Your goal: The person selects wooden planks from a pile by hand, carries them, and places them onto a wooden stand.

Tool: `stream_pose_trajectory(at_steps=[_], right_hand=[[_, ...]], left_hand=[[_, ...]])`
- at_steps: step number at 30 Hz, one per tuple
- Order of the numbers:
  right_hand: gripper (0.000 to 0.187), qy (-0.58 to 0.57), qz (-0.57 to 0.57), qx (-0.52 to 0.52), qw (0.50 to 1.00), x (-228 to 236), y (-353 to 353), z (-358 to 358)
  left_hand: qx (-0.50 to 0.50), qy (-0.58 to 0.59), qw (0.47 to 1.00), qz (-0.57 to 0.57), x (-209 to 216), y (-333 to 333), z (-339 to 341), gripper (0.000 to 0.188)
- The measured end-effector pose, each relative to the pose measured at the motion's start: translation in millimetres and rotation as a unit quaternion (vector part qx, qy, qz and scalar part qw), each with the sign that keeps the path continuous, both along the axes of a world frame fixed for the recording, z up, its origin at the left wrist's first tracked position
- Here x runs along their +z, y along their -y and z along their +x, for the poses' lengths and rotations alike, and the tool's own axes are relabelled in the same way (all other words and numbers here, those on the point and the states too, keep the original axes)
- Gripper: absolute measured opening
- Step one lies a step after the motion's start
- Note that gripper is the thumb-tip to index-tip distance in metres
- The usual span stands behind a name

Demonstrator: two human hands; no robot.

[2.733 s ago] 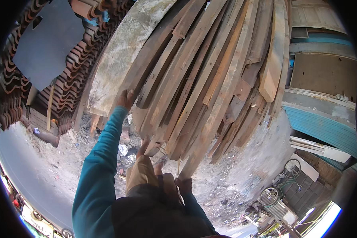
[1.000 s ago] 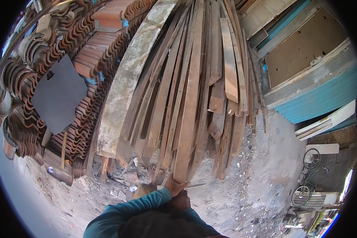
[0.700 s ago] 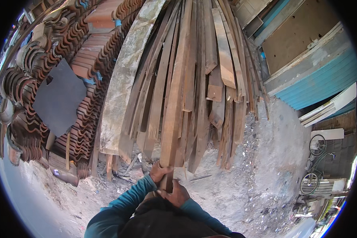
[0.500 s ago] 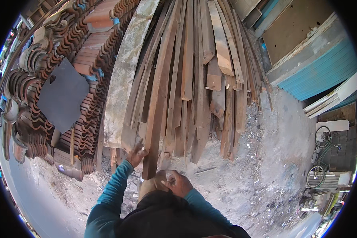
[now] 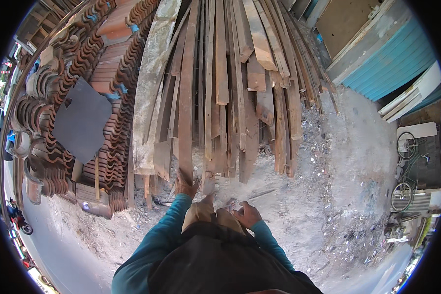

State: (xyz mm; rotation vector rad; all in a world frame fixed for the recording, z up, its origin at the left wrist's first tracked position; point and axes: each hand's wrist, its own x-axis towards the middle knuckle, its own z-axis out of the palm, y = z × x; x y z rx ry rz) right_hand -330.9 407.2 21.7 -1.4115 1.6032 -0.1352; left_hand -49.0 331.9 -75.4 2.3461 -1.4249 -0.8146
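A long brown wooden beam (image 5: 185, 117) runs away from me on top of a pile of planks. At its near end is my left hand (image 5: 185, 185), its fingers closed on the wood and the palm side partly hidden. My right hand (image 5: 249, 214) is by my right knee, fingers loosely bent and apart, holding nothing that I can see. Beside the beam lie several more wooden planks (image 5: 221, 73) of uneven length. A wide, pale weathered board (image 5: 154, 78) borders the pile on the left.
Stacked clay roof tiles (image 5: 117, 63) fill the left side, with a dark flat sheet (image 5: 82, 120) leaning on them. Dusty ground with debris (image 5: 323, 206) spreads to the right. Farther right are blue corrugated panels (image 5: 387, 63) and a bicycle (image 5: 404, 169).
My left hand has gone from spread fingers beside the beam to its near end. The beam's end has shifted away from me. My right hand has moved right, away from my lap.
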Motion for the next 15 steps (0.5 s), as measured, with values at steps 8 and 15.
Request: stream_pose_trajectory(at_steps=[8,15], right_hand=[[0.06,-0.02,0.011,-0.005,1.0,6,23,-5],[0.06,-0.039,0.021,-0.021,0.999,-9,49,-13]], left_hand=[[0.007,-0.069,0.997,0.022,-3,4,37,0.104],[0.025,0.04,0.999,0.021,17,7,74,0.088]])
